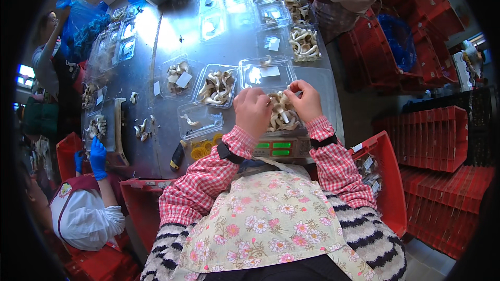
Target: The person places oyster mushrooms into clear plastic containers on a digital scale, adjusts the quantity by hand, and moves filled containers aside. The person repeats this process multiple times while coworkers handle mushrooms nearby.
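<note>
An open clear plastic clamshell box (pixel 269 78) rests on a digital scale (pixel 281 149) with lit green displays; its near half is heaped with mushrooms (pixel 282 115). My left hand (pixel 252 111) is over the heap's left side, fingers curled; what lies in its fingertips is hidden. At the right, my right hand (pixel 305 99) pinches a small pale mushroom piece (pixel 289 87) above the box. One loose mushroom lies on the raised lid, by a white label (pixel 270 71). To the left stands a second filled clear box (pixel 216 88), with a third (pixel 179 78) beyond it.
Yellow rubber bands (pixel 201 151) and a black-and-yellow cutter (pixel 177 157) lie left of the scale. Several clear boxes (pixel 213 25) cover the metal table's far part. Red crates (pixel 383 179) stand at both sides. A co-worker's blue-gloved hand (pixel 98 156) is at the left; another person stands far right.
</note>
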### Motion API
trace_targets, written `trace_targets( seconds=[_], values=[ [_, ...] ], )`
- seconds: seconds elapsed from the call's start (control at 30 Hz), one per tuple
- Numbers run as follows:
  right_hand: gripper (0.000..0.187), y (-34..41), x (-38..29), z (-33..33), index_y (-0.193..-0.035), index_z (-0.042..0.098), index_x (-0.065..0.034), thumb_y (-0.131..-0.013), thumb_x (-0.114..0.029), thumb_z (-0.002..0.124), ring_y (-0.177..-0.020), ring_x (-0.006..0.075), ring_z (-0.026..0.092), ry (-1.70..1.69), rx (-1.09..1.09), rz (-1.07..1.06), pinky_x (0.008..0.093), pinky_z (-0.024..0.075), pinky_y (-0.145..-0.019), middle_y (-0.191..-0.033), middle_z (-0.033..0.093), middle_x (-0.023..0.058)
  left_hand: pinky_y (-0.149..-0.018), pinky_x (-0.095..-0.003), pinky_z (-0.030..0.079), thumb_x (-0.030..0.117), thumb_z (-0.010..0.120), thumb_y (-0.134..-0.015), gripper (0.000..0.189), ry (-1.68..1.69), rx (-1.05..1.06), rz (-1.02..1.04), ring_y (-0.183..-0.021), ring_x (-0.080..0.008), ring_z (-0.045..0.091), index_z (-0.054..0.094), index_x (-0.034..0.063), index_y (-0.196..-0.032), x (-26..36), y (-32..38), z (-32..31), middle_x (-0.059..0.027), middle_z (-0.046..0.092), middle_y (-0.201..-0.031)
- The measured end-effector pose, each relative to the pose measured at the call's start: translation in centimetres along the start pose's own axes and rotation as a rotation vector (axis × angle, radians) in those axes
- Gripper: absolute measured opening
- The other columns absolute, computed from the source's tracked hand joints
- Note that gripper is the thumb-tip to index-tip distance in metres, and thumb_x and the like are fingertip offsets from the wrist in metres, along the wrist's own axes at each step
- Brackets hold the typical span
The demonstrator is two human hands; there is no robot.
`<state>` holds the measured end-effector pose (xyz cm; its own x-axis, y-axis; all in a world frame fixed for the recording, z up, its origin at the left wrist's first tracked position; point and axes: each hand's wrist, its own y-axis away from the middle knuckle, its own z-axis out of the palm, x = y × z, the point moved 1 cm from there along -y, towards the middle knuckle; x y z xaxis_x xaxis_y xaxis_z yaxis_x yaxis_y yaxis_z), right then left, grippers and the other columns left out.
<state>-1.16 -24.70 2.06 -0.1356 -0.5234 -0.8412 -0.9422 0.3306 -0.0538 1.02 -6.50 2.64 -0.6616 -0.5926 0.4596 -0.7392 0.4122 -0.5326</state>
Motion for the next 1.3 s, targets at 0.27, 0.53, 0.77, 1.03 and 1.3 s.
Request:
trace_targets(
  seconds=[0.27, 0.53, 0.77, 1.03, 1.3],
  values=[
    [0.011, 3.8, -1.2, -1.1, -0.092, 0.064, -0.0027, -0.083, -0.005, 0.070, -0.059, 0.0067, 0.054, -0.123, 0.147, -0.170, 0.0225, 0.0446, -0.054, -0.079, 0.063, 0.0011, -0.089, -0.0394, 0.043, 0.008, 0.065, -0.079, 0.026, 0.001, -0.118, 0.234, -0.100, -0.0262, 0.060, 0.065, 0.0087, -0.106, 0.3, 1.4, -0.8, -0.0064, 0.065, -0.102],
    [0.014, 4.0, -1.2, 0.4, -0.095, 0.065, -0.0058, -0.082, -0.008, 0.069, -0.058, 0.0140, 0.057, 0.097, 0.110, -0.172, 0.0271, 0.0470, -0.056, -0.084, 0.065, 0.0059, -0.089, -0.0442, 0.046, 0.008, 0.066, -0.081, 0.035, 0.029, -0.033, -0.091, -0.104, -0.0371, 0.058, 0.061, 0.0022, -0.115, -3.1, 0.2, -2.2, -0.0166, 0.062, -0.109],
    [0.014, 3.6, -1.7, 0.5, -0.094, 0.068, -0.0074, -0.080, -0.008, 0.070, -0.064, 0.0208, 0.060, 0.165, 0.216, -0.293, 0.0312, 0.0491, -0.058, -0.087, 0.067, 0.0070, -0.086, -0.0421, 0.049, 0.009, 0.065, -0.080, 0.035, 0.078, -0.279, 0.061, -0.100, -0.0342, 0.061, 0.061, 0.0053, -0.115, -2.2, 0.2, -1.1, -0.0156, 0.061, -0.114],
    [0.018, 3.5, -1.8, 0.6, -0.095, 0.069, -0.0079, -0.076, -0.005, 0.069, -0.085, 0.0264, 0.062, 0.285, 0.162, -0.372, 0.0368, 0.0509, -0.074, -0.090, 0.069, 0.0067, -0.089, -0.0449, 0.047, 0.012, 0.064, -0.081, 0.024, -0.120, -0.222, 0.148, -0.112, -0.0323, 0.057, 0.064, 0.0094, -0.105, -0.9, 1.8, -1.5, -0.0131, 0.061, -0.114],
    [0.015, 5.5, -0.9, -4.2, -0.092, 0.067, -0.0057, -0.078, -0.011, 0.071, -0.082, 0.0286, 0.061, 0.154, -0.027, -0.218, 0.0381, 0.0488, -0.077, -0.088, 0.067, 0.0082, -0.083, -0.0426, 0.049, 0.005, 0.068, -0.079, 0.019, 0.018, -0.063, 0.034, -0.098, -0.0343, 0.060, 0.068, 0.0056, -0.098, -2.4, 3.1, -4.8, -0.0162, 0.062, -0.108]
  ],
)
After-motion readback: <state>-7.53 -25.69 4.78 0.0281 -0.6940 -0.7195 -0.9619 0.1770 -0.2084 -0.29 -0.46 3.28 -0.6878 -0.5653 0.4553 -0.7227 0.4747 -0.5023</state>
